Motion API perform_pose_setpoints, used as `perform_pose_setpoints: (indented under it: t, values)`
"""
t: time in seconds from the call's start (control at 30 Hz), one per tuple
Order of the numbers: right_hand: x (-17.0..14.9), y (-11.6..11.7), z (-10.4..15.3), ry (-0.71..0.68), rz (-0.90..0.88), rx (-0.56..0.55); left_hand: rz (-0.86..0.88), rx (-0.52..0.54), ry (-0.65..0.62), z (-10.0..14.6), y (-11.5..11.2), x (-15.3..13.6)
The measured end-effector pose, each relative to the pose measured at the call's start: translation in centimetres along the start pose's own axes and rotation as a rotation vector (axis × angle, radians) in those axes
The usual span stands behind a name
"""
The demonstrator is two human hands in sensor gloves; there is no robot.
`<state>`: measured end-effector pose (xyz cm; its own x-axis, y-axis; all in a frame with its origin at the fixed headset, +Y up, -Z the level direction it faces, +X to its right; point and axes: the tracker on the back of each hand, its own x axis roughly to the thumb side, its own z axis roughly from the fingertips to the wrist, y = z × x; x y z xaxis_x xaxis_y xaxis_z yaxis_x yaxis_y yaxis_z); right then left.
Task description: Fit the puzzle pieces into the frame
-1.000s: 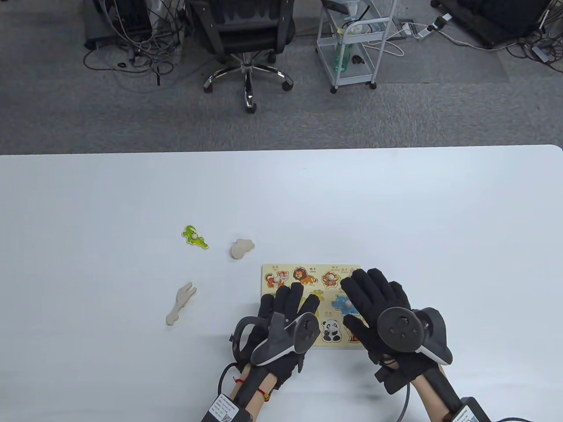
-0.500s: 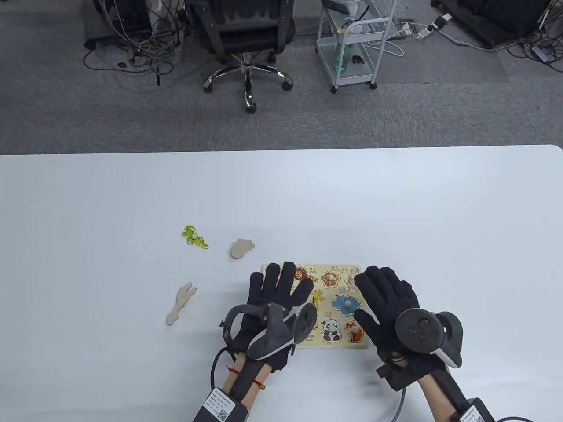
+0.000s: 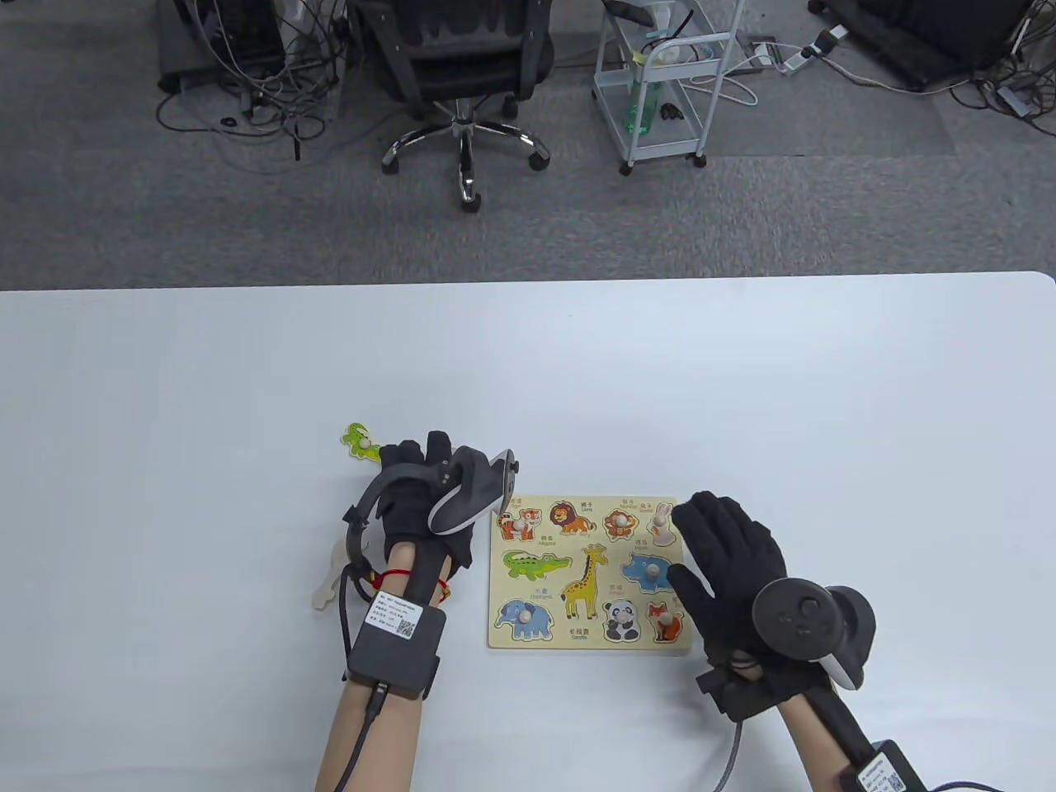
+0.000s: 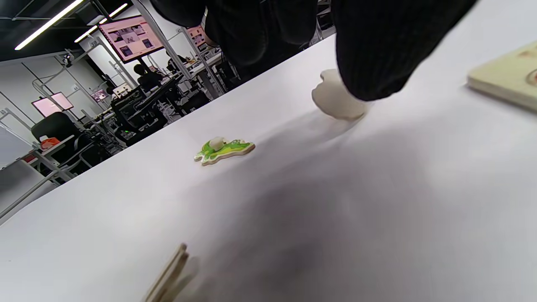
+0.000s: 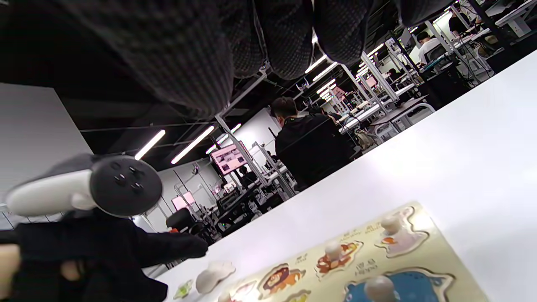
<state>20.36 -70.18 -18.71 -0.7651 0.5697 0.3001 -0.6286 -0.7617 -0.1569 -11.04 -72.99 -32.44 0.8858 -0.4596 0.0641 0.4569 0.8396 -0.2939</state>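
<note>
The wooden puzzle frame (image 3: 495, 577) lies at the table's front with several animal pieces seated in it. My left hand (image 3: 422, 455) is left of the frame's far corner, over a plain beige piece that the table view hides. In the left wrist view a fingertip (image 4: 369, 71) touches that beige piece (image 4: 335, 102), which lies flat on the table. A green crocodile piece (image 3: 357, 438) lies just left of the hand. A long beige piece (image 3: 328, 582) lies beside my left wrist. My right hand (image 3: 711, 528) rests flat and empty on the frame's right edge.
The frame's corner shows in the left wrist view (image 4: 503, 79), and its top row in the right wrist view (image 5: 377, 256). White table (image 3: 742, 371) stretches behind and to both sides. An office chair (image 3: 462, 74) and a cart (image 3: 660, 82) stand on the floor beyond.
My left hand has left the frame and moved up and left onto the beige piece near the crocodile. My right hand has slid a little right, uncovering the frame's pieces.
</note>
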Motion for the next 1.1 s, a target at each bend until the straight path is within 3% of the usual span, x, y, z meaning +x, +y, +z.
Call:
perform_pose_setpoints:
  t: [0.47, 0.73, 0.9, 1.1]
  values:
    - [-0.6, 0.2, -0.1, 0.040, 0.000, 0.008, -0.076, -0.028, 0.007, -3.8, -0.6, 1.6]
    - [-0.8, 0.3, -0.2, 0.057, 0.001, 0.022, -0.043, 0.114, 0.023, -4.3, -0.5, 1.3]
    - [-1.6, 1.2, -0.3, 0.084, -0.023, 0.073, 0.093, 0.109, -0.026, -3.3, 0.8, 0.2]
    - [-2.3, 2.4, -0.6, 0.068, -0.098, 0.178, 0.254, 0.168, -0.246, 1.7, 5.2, 0.5]
